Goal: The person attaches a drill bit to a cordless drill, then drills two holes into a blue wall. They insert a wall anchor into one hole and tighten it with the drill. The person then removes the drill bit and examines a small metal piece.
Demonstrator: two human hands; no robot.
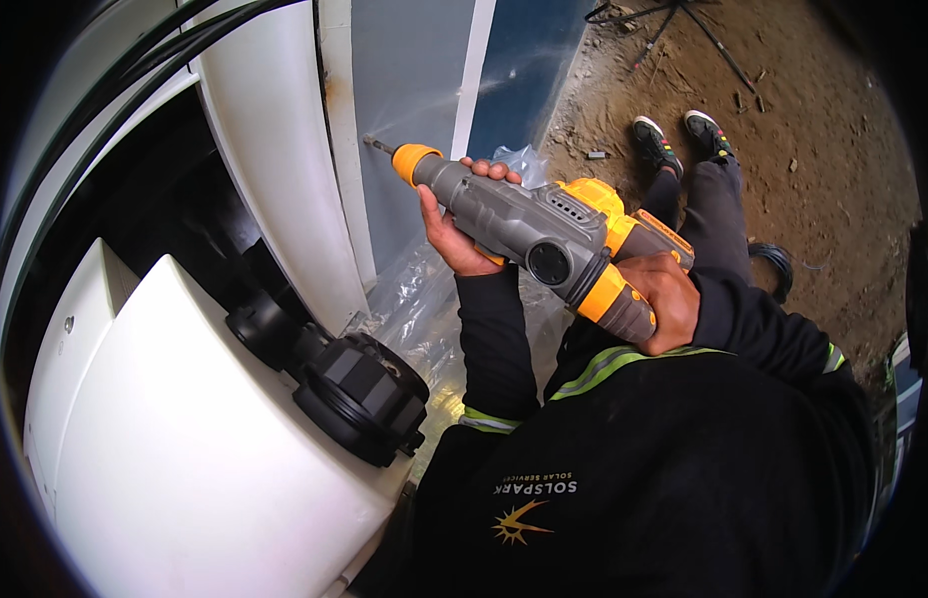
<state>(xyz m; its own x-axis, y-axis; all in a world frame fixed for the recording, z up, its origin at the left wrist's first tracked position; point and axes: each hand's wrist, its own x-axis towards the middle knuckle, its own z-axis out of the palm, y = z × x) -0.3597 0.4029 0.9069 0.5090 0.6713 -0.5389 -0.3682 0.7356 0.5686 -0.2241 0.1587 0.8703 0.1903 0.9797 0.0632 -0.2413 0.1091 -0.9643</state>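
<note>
This looks like a building or installation site rather than a finished room. Bare brown dirt ground (pixel 833 189), strewn with small stones and scraps, runs up to a flat grey-and-blue wall (pixel 404 75) with a white vertical stripe. Crumpled clear plastic sheeting (pixel 414 299) lies at its foot, and a coiled black cable (pixel 783 267) rests on the dirt. A grey-and-yellow cordless power drill (pixel 509 214) and a black work jacket with reflective yellow-green bands (pixel 663 468) also mark a worksite.
</note>
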